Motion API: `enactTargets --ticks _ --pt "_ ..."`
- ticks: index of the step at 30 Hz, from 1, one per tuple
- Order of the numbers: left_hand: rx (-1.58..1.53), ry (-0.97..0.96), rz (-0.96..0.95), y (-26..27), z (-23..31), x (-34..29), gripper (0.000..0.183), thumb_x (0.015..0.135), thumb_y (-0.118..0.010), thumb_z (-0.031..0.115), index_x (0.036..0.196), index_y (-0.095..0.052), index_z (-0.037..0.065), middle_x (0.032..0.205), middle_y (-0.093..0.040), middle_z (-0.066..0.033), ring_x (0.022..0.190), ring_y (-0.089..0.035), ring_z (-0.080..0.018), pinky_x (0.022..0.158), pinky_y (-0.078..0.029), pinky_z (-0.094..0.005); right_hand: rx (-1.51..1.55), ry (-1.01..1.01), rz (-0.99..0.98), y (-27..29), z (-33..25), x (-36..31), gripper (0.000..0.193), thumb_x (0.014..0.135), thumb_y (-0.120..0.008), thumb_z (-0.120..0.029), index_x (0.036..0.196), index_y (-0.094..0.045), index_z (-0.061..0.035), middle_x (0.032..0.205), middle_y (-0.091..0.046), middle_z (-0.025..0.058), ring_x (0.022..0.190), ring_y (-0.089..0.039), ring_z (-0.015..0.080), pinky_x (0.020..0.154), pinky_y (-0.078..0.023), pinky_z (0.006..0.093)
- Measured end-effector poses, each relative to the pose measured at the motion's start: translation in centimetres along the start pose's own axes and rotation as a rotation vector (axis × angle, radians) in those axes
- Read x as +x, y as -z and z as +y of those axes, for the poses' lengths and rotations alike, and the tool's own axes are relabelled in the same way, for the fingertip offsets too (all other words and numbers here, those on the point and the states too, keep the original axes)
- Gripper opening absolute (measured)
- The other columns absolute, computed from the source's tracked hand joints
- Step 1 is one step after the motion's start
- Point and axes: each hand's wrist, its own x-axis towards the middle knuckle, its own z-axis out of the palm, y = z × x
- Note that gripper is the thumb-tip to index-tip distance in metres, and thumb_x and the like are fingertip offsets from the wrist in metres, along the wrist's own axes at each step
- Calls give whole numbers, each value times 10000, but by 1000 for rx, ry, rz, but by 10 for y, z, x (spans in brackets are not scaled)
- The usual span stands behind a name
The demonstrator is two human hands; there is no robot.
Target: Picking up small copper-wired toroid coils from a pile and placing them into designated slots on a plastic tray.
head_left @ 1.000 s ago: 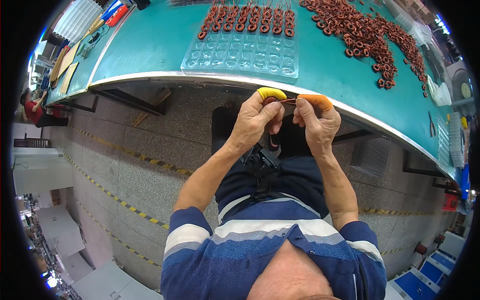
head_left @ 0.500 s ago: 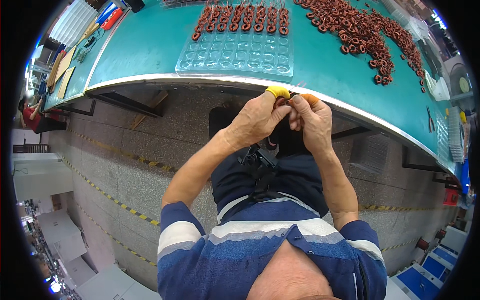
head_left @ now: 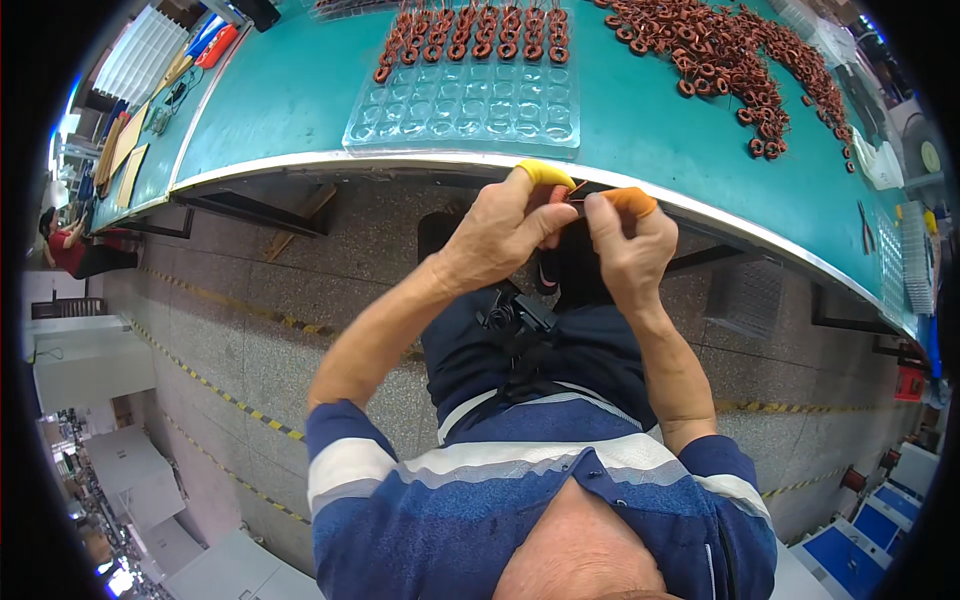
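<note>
Glossy clear plastic tray (head_left: 462, 105), matt teal tabletop (head_left: 660, 140)

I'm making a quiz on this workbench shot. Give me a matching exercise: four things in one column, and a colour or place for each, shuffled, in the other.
Things:
1. Finger cot on the left hand
2. Finger cot on the right hand
3. Clear blister tray
4. Loose pile of brown rings

Colour or place:
A. Far right part of the teal bench
B. Yellow
C. Straight ahead on the bench, only its far rows filled with rings
D. Orange

Pairs: 1-B, 2-D, 3-C, 4-A
</note>
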Motion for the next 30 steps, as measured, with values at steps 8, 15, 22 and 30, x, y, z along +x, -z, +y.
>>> enactTargets --ticks 8,15,22,30 --pt "-701 -71 87 -27 -13 -5 334 1024 -411 254 1234 -416 -5 858 -556 -88 708 -593 -154 637 -512 -269 532 -374 -182 5 9 15 171 886 -659 -140 798 -631 3 586 -552 -3 478 -467 43 444 -353 188" --pt "-470 27 120 -13 -12 -8 379 1029 -398 241 1327 -367 9 863 -550 -60 698 -554 -116 623 -473 -240 328 -33 -81 3 7 0 404 853 -700 -49 1225 -554 13 829 -658 59 663 -588 51 586 -490 194" --pt "-195 28 -5 -11 -11 -8 344 1025 -414 231 1264 -464 -11 844 -540 -20 673 -507 -75 615 -443 -216 66 -12 -168 5 10 9 202 865 -686 -70 1039 -641 23 782 -674 50 651 -612 84 591 -506 217" --pt "-262 48 127 -14 -24 -4 287 1020 -385 189 1163 -504 -30 774 -557 -19 627 -532 -82 577 -457 -230 250 -229 -281 3 8 24 189 902 -652 -117 1035 -636 16 799 -668 38 663 -594 69 609 -485 196"
